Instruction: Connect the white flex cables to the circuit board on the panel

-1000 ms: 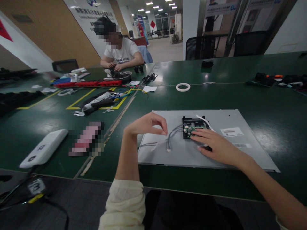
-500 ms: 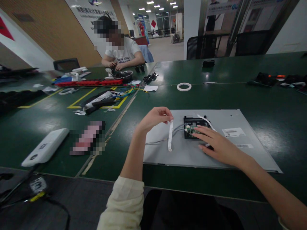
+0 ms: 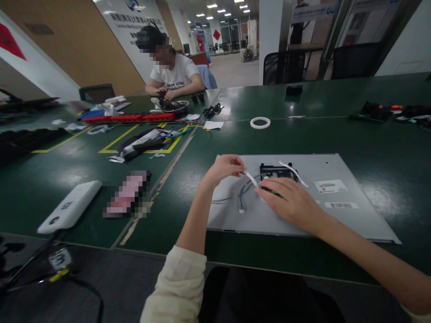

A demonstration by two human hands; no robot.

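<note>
A short strip of white tape (image 3: 251,179) stretches between my two hands. My left hand (image 3: 226,168) pinches its upper end, and the thumb and fingertips of my right hand (image 3: 292,197) close on the lower end. Beneath them lies a flat grey metal panel (image 3: 319,224) with paper labels. On the panel sits a black plastic frame (image 3: 269,169); my right hand hides most of it and the green circuit board (image 3: 276,194) there. Grey cables (image 3: 240,198) run out leftward from the frame. Another white tape strip (image 3: 295,172) hangs over the frame's right side.
A roll of white tape (image 3: 260,123) lies beyond the panel. To the left are a blurred-out pink device (image 3: 126,193) and a white power bank (image 3: 69,207). Across the green table (image 3: 188,188) a person (image 3: 175,74) handles a dark object near red strips (image 3: 129,118).
My right hand has moved left off the circuit board to the tape's lower end. The strip, hanging down before, now slants between both hands, uncovering the cable end.
</note>
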